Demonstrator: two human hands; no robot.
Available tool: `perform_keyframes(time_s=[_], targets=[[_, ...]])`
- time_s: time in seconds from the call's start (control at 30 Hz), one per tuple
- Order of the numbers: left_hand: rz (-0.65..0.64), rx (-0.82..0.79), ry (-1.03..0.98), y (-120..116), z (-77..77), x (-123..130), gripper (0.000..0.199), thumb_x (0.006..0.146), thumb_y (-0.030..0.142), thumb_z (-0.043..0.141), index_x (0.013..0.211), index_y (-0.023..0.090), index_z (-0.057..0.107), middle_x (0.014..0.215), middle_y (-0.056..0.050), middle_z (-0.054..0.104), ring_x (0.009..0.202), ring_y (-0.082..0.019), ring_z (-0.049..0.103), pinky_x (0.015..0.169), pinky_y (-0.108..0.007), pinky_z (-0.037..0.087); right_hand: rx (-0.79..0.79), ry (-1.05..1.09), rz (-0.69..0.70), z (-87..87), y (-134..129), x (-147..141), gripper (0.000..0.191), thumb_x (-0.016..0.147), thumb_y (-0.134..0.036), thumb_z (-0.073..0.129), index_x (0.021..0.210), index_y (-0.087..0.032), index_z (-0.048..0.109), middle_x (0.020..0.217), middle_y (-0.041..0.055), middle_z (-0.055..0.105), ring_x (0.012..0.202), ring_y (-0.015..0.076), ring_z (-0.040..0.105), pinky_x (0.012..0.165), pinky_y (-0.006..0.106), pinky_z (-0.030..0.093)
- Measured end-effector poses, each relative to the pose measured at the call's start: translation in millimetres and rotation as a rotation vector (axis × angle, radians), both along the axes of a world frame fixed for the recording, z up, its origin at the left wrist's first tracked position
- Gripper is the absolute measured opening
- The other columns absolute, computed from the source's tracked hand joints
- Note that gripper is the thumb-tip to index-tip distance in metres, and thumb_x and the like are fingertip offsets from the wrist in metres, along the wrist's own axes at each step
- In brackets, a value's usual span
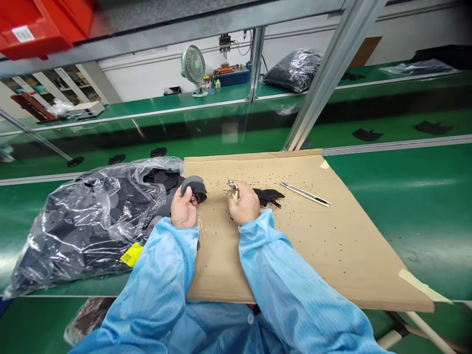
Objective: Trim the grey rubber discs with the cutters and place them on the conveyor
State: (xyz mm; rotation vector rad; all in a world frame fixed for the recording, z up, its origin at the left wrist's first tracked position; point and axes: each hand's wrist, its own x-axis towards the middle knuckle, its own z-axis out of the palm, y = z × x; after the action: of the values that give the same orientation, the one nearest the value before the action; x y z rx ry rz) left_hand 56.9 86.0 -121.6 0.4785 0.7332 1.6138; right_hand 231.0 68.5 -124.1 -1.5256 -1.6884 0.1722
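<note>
— Green table (405, 206) with a cardboard sheet (295, 246) on it; what are the hands doing?

— Left hand (183, 209) grips a curved black part (194, 186); right hand (243, 204) is closed on a small metal tool (233, 188).

— Which step?

— Trimming, I'd judge: black crumbs dot the cardboard. Bringing tool and part together looks next.

— Around them?

— Trimmed pieces (269, 195) just right, a bag of parts (92, 221) left.
</note>
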Motion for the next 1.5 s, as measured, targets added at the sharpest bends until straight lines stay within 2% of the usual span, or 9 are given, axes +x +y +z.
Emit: perform_keyframes(time_s=[0.1, 0.4, 0.57, 0.7, 0.9, 1.07, 1.23, 1.4, 1.5], targets=[[0.066, 0.026, -0.070, -0.6, 7.5, -7.4, 0.023, 0.070, 0.011, 0.074, 0.087, 0.019, 0.060, 0.059, 0.007, 0.053, 0.047, -0.003, 0.046, 0.043, -0.013, 0.035, -0.021, -0.053, 0.172, -8.1, 1.3, -12.8, 0.032, 0.080, -0.016, 0.049, 0.110, -0.018, 0.060, 0.107, 0.0089, 0.064, 0.101, 0.0232, 0.055, 0.092, 0.034, 0.042], [0.218, -0.135, -0.165, 2.9, 11.2, -9.3, 0.021, 0.066, 0.003, 0.064, 0.074, 0.015, 0.049, 0.064, 0.003, 0.059, 0.057, -0.007, 0.058, 0.055, -0.019, 0.045, -0.044, -0.338, 0.405, -11.5, 20.6, -53.7, 0.037, 0.080, -0.011, 0.051, 0.115, -0.018, 0.059, 0.116, 0.0088, 0.062, 0.106, 0.0250, 0.049, 0.094, 0.038, 0.036], [0.253, -0.102, -0.122, 4.8, 8.1, -10.7, 0.023, 0.064, 0.016, 0.069, 0.078, 0.016, 0.051, 0.062, 0.003, 0.058, 0.054, -0.008, 0.058, 0.051, -0.019, 0.043, -0.042, -0.316, 0.343, -13.9, 25.0, -57.2, 0.035, 0.076, -0.008, 0.049, 0.108, -0.017, 0.062, 0.101, 0.0114, 0.064, 0.095, 0.0264, 0.054, 0.087, 0.039, 0.039], [0.262, -0.124, 0.012, 4.0, 2.5, -6.3, 0.027, 0.066, 0.023, 0.071, 0.082, 0.017, 0.050, 0.063, 0.003, 0.060, 0.052, -0.012, 0.060, 0.048, -0.021, 0.043, 0.015, 0.067, 0.221, -14.4, 24.2, -39.8, 0.025, 0.079, -0.016, 0.048, 0.100, -0.018, 0.062, 0.095, 0.0100, 0.064, 0.091, 0.0244, 0.057, 0.085, 0.037, 0.043], [-0.110, -0.206, 0.290, -1.9, -7.3, 8.6, 0.028, 0.072, 0.027, 0.073, 0.089, 0.014, 0.056, 0.073, -0.004, 0.066, 0.061, -0.015, 0.065, 0.052, -0.023, 0.050, -0.092, 0.741, 0.131, -9.4, 20.3, -20.4, 0.019, 0.071, -0.028, 0.058, 0.087, -0.019, 0.057, 0.078, 0.0019, 0.060, 0.072, 0.0174, 0.058, 0.073, 0.032, 0.049], [-0.472, -0.293, 0.168, -8.3, 0.5, 9.0, 0.044, 0.083, 0.052, 0.058, 0.098, 0.011, 0.061, 0.074, -0.009, 0.067, 0.059, -0.017, 0.065, 0.052, -0.028, 0.055, 0.015, 0.540, 0.288, -5.9, 8.1, -14.3, 0.026, 0.066, -0.014, 0.051, 0.089, -0.020, 0.060, 0.083, 0.0014, 0.063, 0.076, 0.0167, 0.059, 0.075, 0.031, 0.048], [-0.535, -0.294, 0.125, -10.8, 3.1, 3.0, 0.045, 0.080, 0.052, 0.062, 0.102, 0.012, 0.064, 0.075, -0.008, 0.067, 0.061, -0.018, 0.066, 0.051, -0.029, 0.056, 0.099, 0.379, 0.315, -4.8, 6.6, -8.5, 0.036, 0.057, -0.005, 0.041, 0.081, -0.022, 0.061, 0.077, 0.0006, 0.063, 0.078, 0.0179, 0.060, 0.074, 0.030, 0.048], [-0.333, -0.194, 0.271, -11.3, -6.0, 10.7, 0.047, 0.059, 0.021, 0.083, 0.101, 0.017, 0.063, 0.091, -0.006, 0.069, 0.076, -0.019, 0.067, 0.064, -0.031, 0.058, 0.128, 0.435, 0.183, -5.8, 9.4, -9.4, 0.036, 0.061, -0.009, 0.044, 0.091, -0.020, 0.062, 0.093, 0.0055, 0.065, 0.090, 0.0206, 0.061, 0.083, 0.034, 0.048], [-0.154, -0.094, 0.285, -10.5, -8.5, 16.6, 0.052, 0.057, 0.023, 0.084, 0.104, 0.017, 0.062, 0.101, -0.008, 0.069, 0.091, -0.023, 0.066, 0.078, -0.039, 0.056, -0.028, 0.540, 0.070, -8.2, 10.6, -11.8, 0.033, 0.069, -0.019, 0.051, 0.101, -0.019, 0.060, 0.095, 0.0062, 0.066, 0.087, 0.0212, 0.063, 0.084, 0.036, 0.048]])
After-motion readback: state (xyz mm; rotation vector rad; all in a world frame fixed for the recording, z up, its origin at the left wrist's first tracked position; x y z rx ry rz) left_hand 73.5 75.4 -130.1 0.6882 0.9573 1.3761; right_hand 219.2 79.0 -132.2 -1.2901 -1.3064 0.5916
